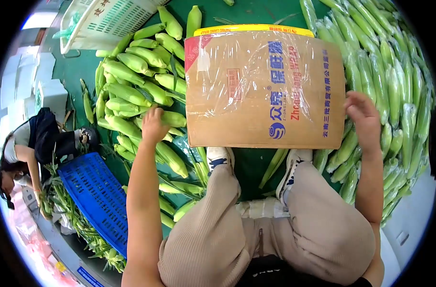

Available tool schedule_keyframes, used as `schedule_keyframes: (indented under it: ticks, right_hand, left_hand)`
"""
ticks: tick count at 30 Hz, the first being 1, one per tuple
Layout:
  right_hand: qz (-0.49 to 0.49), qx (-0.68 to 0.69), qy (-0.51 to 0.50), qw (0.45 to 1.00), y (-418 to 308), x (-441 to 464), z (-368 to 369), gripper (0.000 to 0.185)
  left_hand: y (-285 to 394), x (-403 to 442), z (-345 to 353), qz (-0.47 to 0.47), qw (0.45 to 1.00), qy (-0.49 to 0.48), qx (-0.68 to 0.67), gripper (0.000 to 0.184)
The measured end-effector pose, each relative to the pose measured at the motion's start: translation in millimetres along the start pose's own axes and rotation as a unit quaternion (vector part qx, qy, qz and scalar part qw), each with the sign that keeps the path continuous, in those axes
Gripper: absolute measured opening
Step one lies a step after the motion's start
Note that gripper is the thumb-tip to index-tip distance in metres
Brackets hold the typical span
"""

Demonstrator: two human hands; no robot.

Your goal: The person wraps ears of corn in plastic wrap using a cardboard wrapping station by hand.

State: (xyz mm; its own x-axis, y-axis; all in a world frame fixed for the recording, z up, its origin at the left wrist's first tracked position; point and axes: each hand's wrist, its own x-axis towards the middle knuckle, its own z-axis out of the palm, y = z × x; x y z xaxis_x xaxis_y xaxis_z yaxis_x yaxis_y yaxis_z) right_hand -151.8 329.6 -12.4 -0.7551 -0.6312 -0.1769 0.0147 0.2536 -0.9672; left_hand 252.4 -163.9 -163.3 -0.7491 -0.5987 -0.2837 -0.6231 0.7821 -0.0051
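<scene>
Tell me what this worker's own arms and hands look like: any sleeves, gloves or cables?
They are human, with no cables visible. The left hand and right hand wear no gloves. The left forearm and right forearm have no sleeves, and no watch or bracelet shows. Below, part of a black top bears small pale lettering.

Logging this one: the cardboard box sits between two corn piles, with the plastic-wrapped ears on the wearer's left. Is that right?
Not quite: the head view shows the plastic-wrapped ears on the wearer's right. The cardboard box does sit between them and the unwrapped ears.
</scene>
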Motion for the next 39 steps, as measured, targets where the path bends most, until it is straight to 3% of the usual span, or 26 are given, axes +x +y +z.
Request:
schedule_keyframes:
  ticks: [3,4,6,7,8,9,11,12,14,15,16,17,18,19,20,22,23,26,28,30,31,33,34,36,38,39]
  right_hand:
    - [0.019,0.051,-0.092,0.994,2.4,-9.5,28.1,0.032]
    - [0.029,0.072,-0.082,0.994,9.2,-10.9,28.8,0.033]
    - [0.031,-0.008,-0.054,0.998,7.8,-11.5,26.8,0.038]
    - [-0.002,-0.083,-0.055,0.995,1.8,-12.8,20.7,0.044]
    - [-0.03,-0.154,-0.063,0.986,-1.1,-13.5,14.8,0.049]
    - [-0.059,-0.216,-0.083,0.971,-0.9,-11.7,12.8,0.052]
    - [-0.113,-0.331,-0.138,0.927,-1.2,-7.0,12.1,0.058]
    - [-0.109,-0.367,-0.154,0.911,-0.3,-4.2,17.3,0.06]
    - [-0.122,-0.444,-0.196,0.866,-0.6,8.0,26.5,0.064]
    - [-0.16,-0.426,-0.19,0.87,2.9,13.0,31.7,0.054]
    - [-0.169,-0.433,-0.185,0.866,11.0,19.4,37.9,0.049]
    - [-0.177,-0.438,-0.176,0.863,22.2,24.5,43.0,0.045]
    - [-0.181,-0.442,-0.163,0.863,29.2,27.2,46.8,0.041]
    - [-0.248,-0.443,-0.12,0.853,30.6,25.3,49.4,0.022]
    - [-0.253,-0.38,-0.088,0.885,36.1,22.9,52.6,0.018]
    - [-0.261,-0.25,-0.02,0.932,48.0,17.7,50.4,0.011]
    - [-0.111,-0.139,0.072,0.981,28.5,6.7,56.6,0.011]
    - [-0.155,-0.118,0.176,0.965,10.8,32.8,72.0,0.015]
    - [-0.207,-0.127,0.074,0.967,10.1,70.7,89.3,0.031]
    - [-0.304,-0.339,0.023,0.89,10.7,93.6,116.8,0.047]
    - [-0.352,-0.435,-0.003,0.829,10.1,102.5,129.0,0.054]
    - [-0.326,-0.43,-0.034,0.841,-0.4,111.7,130.7,0.068]
    - [-0.309,-0.428,-0.051,0.847,-0.5,112.1,127.9,0.075]
    - [-0.319,-0.409,-0.013,0.855,9.9,112.5,122.5,0.077]
    - [-0.349,-0.375,0.048,0.858,17.2,101.3,122.0,0.075]
    - [-0.34,-0.363,0.06,0.866,14.8,95.8,118.4,0.072]
  left_hand:
    - [1.5,10.5,-2.4,0.055,0.985,-0.122,0.109,0.059]
    - [-0.3,14.6,-2.8,0.115,0.968,-0.132,0.178,0.058]
    - [-5.7,11.1,-9.1,0.186,0.967,-0.09,0.15,0.063]
    - [0.3,10.1,-24.1,0.168,0.977,-0.108,0.076,0.074]
    - [-10.6,-0.3,-15.3,0.116,0.992,-0.02,-0.04,0.083]
    - [6.1,-17.4,-41.7,-0.017,0.983,0.015,-0.18,0.084]
    - [21.6,-33.2,-63.8,-0.108,0.901,0.183,-0.377,0.091]
    - [33.8,-30.3,-88.7,-0.084,0.919,0.228,-0.312,0.092]
    - [117.3,-21.0,-152.9,0.058,0.868,0.201,-0.45,0.083]
    - [179.8,-16.4,-194.4,0.087,0.893,0.165,-0.409,0.077]
    - [212.1,1.2,-209.8,0.18,0.927,0.174,-0.28,0.073]
    - [247.3,16.6,-209.4,0.244,0.917,0.252,-0.189,0.069]
    - [273.9,32.5,-208.4,0.226,0.947,0.138,-0.183,0.066]
    - [293.3,47.8,-196.2,0.27,0.949,0.12,-0.112,0.064]
    - [304.6,57.9,-186.4,0.316,0.943,0.099,-0.043,0.062]
    - [312.3,61.9,-192.2,0.299,0.949,0.08,-0.065,0.062]
    - [318.6,64.1,-194.0,0.296,0.95,0.065,-0.076,0.063]
    - [318.6,68.6,-195.5,0.335,0.938,0.049,-0.077,0.064]
    - [318.3,72.6,-193.4,0.356,0.928,0.06,-0.093,0.063]
    - [310.5,75.5,-189.1,0.37,0.914,0.088,-0.142,0.064]
    - [297.8,75.3,-184.7,0.368,0.897,0.152,-0.194,0.067]
    - [261.5,65.1,-168.1,0.351,0.843,0.282,-0.294,0.074]
    - [234.5,46.5,-161.5,0.305,0.872,0.283,-0.26,0.092]
    - [204.6,16.0,-145.4,0.191,0.937,0.218,-0.196,0.083]
    - [184.2,7.9,-124.8,0.177,0.941,0.22,-0.188,0.057]
    - [192.0,9.4,-124.3,0.166,0.932,0.275,-0.169,0.034]
